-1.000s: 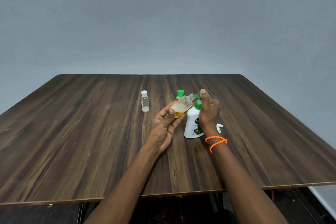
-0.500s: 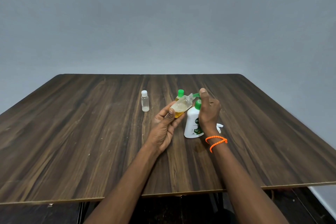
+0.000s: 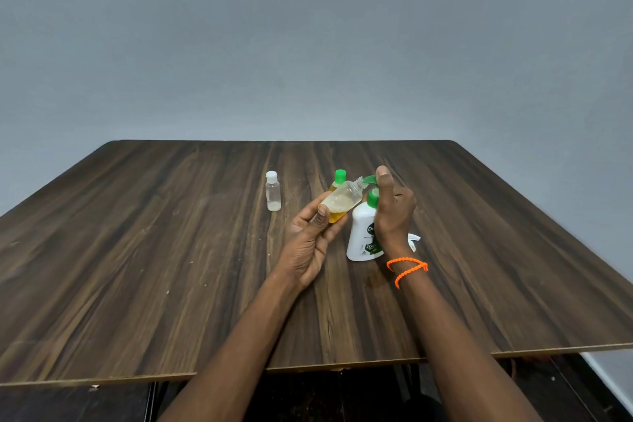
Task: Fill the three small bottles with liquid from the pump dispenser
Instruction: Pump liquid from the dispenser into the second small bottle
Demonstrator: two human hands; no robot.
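Nothing has moved — the left hand (image 3: 313, 233) still holds the tilted small bottle (image 3: 342, 201) mid-table, neck at the pump dispenser (image 3: 363, 233) spout, the right hand (image 3: 392, 212) gripping it, thumb pressing — pump slowly, mouth kept under the spout.

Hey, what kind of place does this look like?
Likely a bare indoor room set up for a tabletop task: a dark wooden table, a plain grey wall, and only a pump dispenser and small bottles.

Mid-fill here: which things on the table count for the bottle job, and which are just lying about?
Job: pump dispenser; tilted open bottle in left hand; green-capped bottle; white-capped bottle; right hand on the pump.
Lying about: white scrap behind the right wrist; orange wristband.
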